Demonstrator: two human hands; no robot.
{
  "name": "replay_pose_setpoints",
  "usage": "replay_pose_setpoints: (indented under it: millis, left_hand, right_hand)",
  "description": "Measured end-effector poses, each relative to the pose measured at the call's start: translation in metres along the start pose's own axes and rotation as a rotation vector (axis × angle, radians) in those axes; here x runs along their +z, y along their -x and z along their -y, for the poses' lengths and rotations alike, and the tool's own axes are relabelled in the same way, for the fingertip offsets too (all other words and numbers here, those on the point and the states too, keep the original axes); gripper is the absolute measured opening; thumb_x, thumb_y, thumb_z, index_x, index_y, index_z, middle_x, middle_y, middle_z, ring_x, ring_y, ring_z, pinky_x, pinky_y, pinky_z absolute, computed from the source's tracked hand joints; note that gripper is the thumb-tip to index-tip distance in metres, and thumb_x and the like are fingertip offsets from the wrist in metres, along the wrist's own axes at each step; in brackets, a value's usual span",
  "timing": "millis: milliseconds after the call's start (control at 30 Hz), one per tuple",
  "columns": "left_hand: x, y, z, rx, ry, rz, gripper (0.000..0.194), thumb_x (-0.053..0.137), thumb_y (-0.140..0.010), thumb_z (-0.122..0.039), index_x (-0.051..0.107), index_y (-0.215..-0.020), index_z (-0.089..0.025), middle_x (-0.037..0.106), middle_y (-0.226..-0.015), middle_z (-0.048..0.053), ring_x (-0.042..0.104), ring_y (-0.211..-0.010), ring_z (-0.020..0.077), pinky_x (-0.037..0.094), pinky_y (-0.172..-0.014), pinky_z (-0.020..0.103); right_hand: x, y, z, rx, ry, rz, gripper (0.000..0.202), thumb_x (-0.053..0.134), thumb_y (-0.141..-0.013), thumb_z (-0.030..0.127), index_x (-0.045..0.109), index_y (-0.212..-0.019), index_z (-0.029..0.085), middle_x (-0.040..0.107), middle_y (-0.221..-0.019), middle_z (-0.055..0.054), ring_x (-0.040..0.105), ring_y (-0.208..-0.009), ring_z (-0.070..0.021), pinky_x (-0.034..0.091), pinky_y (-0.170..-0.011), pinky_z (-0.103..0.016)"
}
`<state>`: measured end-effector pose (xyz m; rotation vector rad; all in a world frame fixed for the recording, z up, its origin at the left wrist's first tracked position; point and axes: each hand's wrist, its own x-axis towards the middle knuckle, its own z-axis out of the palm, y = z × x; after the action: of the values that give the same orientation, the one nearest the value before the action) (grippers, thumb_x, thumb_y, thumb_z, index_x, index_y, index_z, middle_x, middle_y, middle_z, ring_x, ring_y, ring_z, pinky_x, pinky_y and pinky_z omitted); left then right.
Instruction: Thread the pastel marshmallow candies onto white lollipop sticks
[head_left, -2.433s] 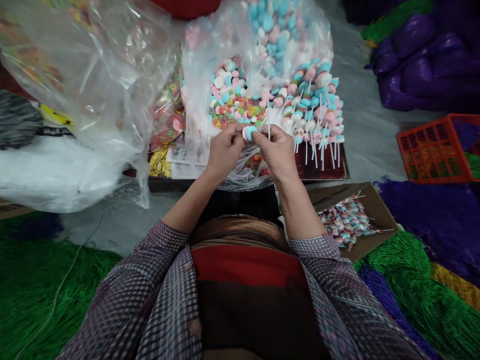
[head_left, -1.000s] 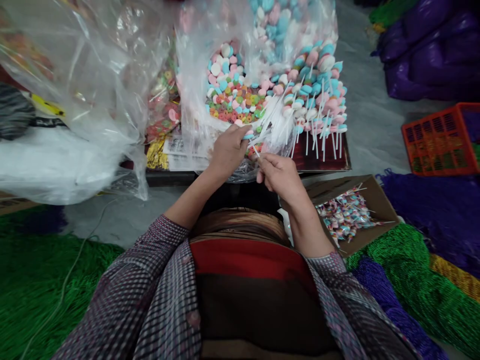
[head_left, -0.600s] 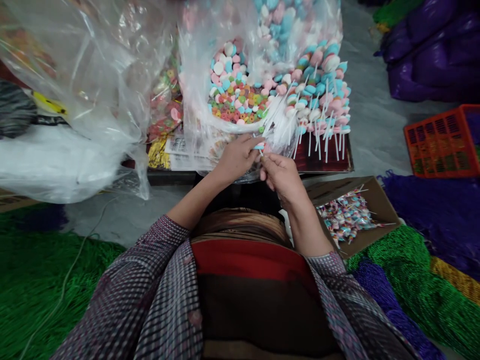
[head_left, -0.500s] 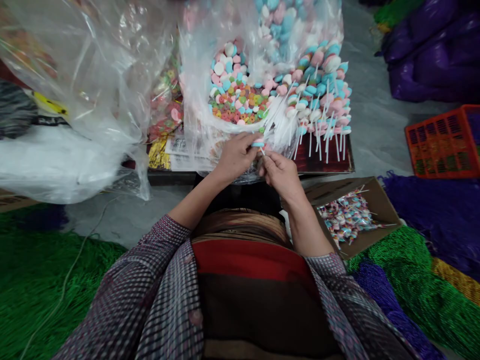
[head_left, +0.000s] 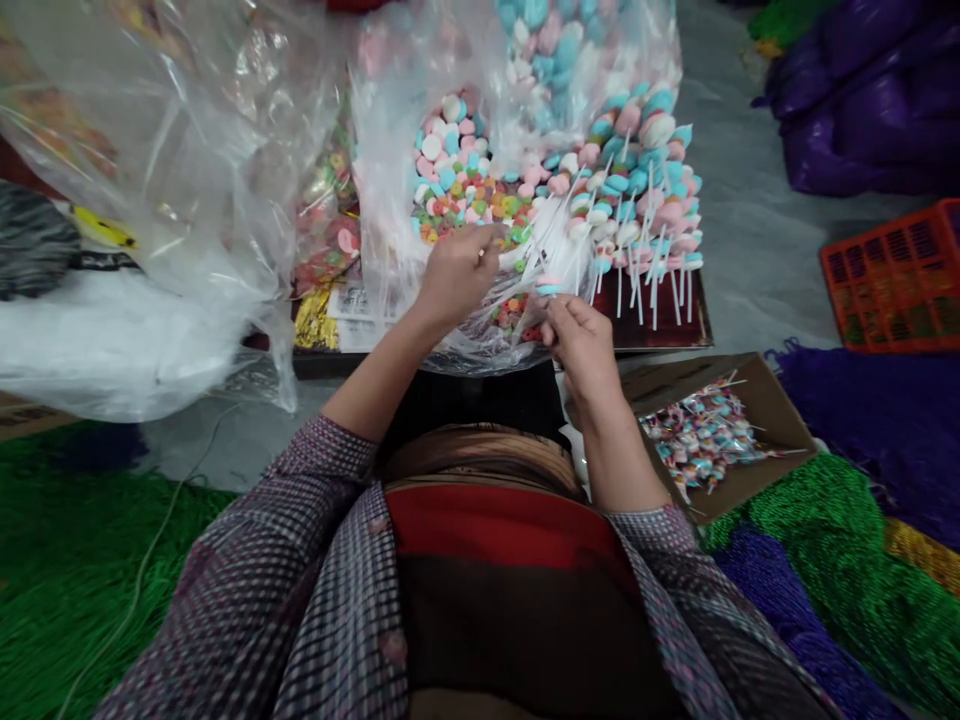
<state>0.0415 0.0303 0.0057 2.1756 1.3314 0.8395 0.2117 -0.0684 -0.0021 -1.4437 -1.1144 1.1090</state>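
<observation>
My right hand (head_left: 577, 332) pinches a marshmallow lollipop (head_left: 549, 288), its pink, white and blue sweet standing just above the fingertips. Most of its stick is hidden by the fingers. My left hand (head_left: 461, 272) is over the near edge of a pile of gummy rings (head_left: 491, 200), its fingers curled together; whatever may be in them is hidden. Behind the rings lie pink, white and blue marshmallows (head_left: 448, 130) in a clear plastic bag (head_left: 382, 200). Loose white sticks (head_left: 551, 235) lie to the right of the rings. More gummy rings (head_left: 514, 315) show between my hands.
Stacked marshmallow skewers (head_left: 645, 190) lie on the table's right (head_left: 686, 325), sticks toward me. A cardboard box (head_left: 776, 425) of wrapped lollipops (head_left: 705, 430) stands low at right, near an orange crate (head_left: 892, 280). Large plastic bags (head_left: 150, 330) cover the left; green strands (head_left: 97, 540) lie below.
My left hand has left the lollipop and moved up and left to the gummy rings. My right hand has shifted slightly right, still holding the lollipop.
</observation>
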Motion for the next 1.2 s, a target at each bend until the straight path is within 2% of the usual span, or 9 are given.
replay_pose_setpoints:
  millis: [167, 267, 400, 500, 633, 767, 900, 1000, 1200]
  left_hand:
    - [0.009, -0.049, 0.003, -0.217, -0.391, 0.196, 0.028, 0.056, -0.097, -0.023, 0.079, -0.112, -0.016, 0.073, -0.122, 0.017, 0.070, -0.114, 0.0333, 0.052, -0.101, 0.045]
    - [0.026, -0.063, 0.017, -0.210, -0.428, 0.175, 0.026, 0.060, -0.091, -0.018, 0.080, -0.106, -0.015, 0.074, -0.116, 0.017, 0.072, -0.106, 0.0341, 0.054, -0.093, 0.047]
    - [0.044, -0.070, 0.050, -0.067, -0.231, 0.053, 0.010, 0.072, -0.075, -0.015, 0.078, -0.081, -0.020, 0.075, -0.097, 0.012, 0.070, -0.094, 0.0316, 0.053, -0.085, 0.046]
    - [0.046, -0.068, 0.064, -0.001, -0.146, -0.010, 0.006, 0.073, -0.069, -0.017, 0.074, -0.073, -0.022, 0.074, -0.093, 0.010, 0.069, -0.091, 0.0304, 0.052, -0.083, 0.045]
    - [0.034, -0.059, 0.060, -0.050, -0.041, -0.061, 0.007, 0.073, -0.073, -0.022, 0.073, -0.078, -0.026, 0.074, -0.093, 0.009, 0.068, -0.088, 0.0277, 0.054, -0.082, 0.044]
    - [0.020, -0.047, 0.045, -0.197, 0.373, -0.127, 0.005, 0.069, -0.084, -0.027, 0.070, -0.089, -0.026, 0.074, -0.082, 0.003, 0.068, -0.078, 0.0186, 0.056, -0.075, 0.034]
    - [0.012, -0.031, 0.029, -0.337, 0.715, -0.086, 0.009, 0.069, -0.089, -0.024, 0.067, -0.097, -0.022, 0.073, -0.072, -0.001, 0.067, -0.064, 0.0113, 0.054, -0.062, 0.024]
    - [0.011, -0.022, 0.022, -0.348, 0.799, -0.084, 0.010, 0.070, -0.090, -0.023, 0.065, -0.098, -0.021, 0.073, -0.071, -0.001, 0.070, -0.068, 0.0107, 0.055, -0.064, 0.022]
    - [0.014, -0.015, 0.023, -0.317, 0.816, -0.061, 0.009, 0.068, -0.093, -0.025, 0.063, -0.101, -0.023, 0.072, -0.078, 0.000, 0.073, -0.076, 0.0123, 0.058, -0.067, 0.024]
  right_hand:
    - [-0.004, 0.005, 0.008, 0.079, -0.167, -0.096, 0.049, 0.072, -0.081, 0.068, 0.067, -0.089, 0.020, 0.044, -0.051, 0.009, 0.029, -0.044, -0.0068, 0.021, -0.046, -0.024]
    - [-0.005, 0.007, 0.007, 0.089, -0.167, -0.118, 0.049, 0.073, -0.080, 0.069, 0.067, -0.087, 0.020, 0.043, -0.051, 0.010, 0.026, -0.043, -0.0060, 0.019, -0.045, -0.024]
    - [-0.004, 0.007, 0.007, 0.103, -0.144, -0.094, 0.048, 0.072, -0.081, 0.068, 0.067, -0.088, 0.020, 0.044, -0.052, 0.010, 0.027, -0.044, -0.0065, 0.019, -0.046, -0.024]
    - [-0.003, 0.007, 0.004, 0.096, -0.119, -0.079, 0.047, 0.069, -0.082, 0.067, 0.068, -0.088, 0.021, 0.044, -0.052, 0.009, 0.029, -0.046, -0.0072, 0.020, -0.047, -0.024]
    - [-0.005, 0.007, -0.004, 0.066, -0.113, -0.091, 0.044, 0.070, -0.083, 0.065, 0.068, -0.086, 0.021, 0.045, -0.053, 0.008, 0.035, -0.049, -0.0082, 0.025, -0.049, -0.023]
    - [-0.002, 0.006, -0.007, 0.027, -0.058, -0.034, 0.041, 0.067, -0.089, 0.061, 0.068, -0.084, 0.021, 0.046, -0.053, 0.008, 0.040, -0.053, -0.0096, 0.031, -0.053, -0.024]
    - [0.006, 0.004, -0.002, -0.047, 0.087, 0.029, 0.045, 0.060, -0.093, 0.059, 0.056, -0.069, 0.022, 0.046, -0.053, 0.007, 0.041, -0.054, -0.0103, 0.033, -0.058, -0.025]
    - [0.009, 0.003, 0.000, -0.049, 0.172, 0.044, 0.046, 0.056, -0.095, 0.058, 0.051, -0.065, 0.024, 0.045, -0.052, 0.006, 0.041, -0.054, -0.0113, 0.034, -0.059, -0.027]
    - [0.009, 0.006, 0.002, -0.036, 0.189, 0.016, 0.036, 0.055, -0.093, 0.052, 0.055, -0.070, 0.025, 0.042, -0.052, 0.006, 0.042, -0.054, -0.0131, 0.032, -0.057, -0.027]
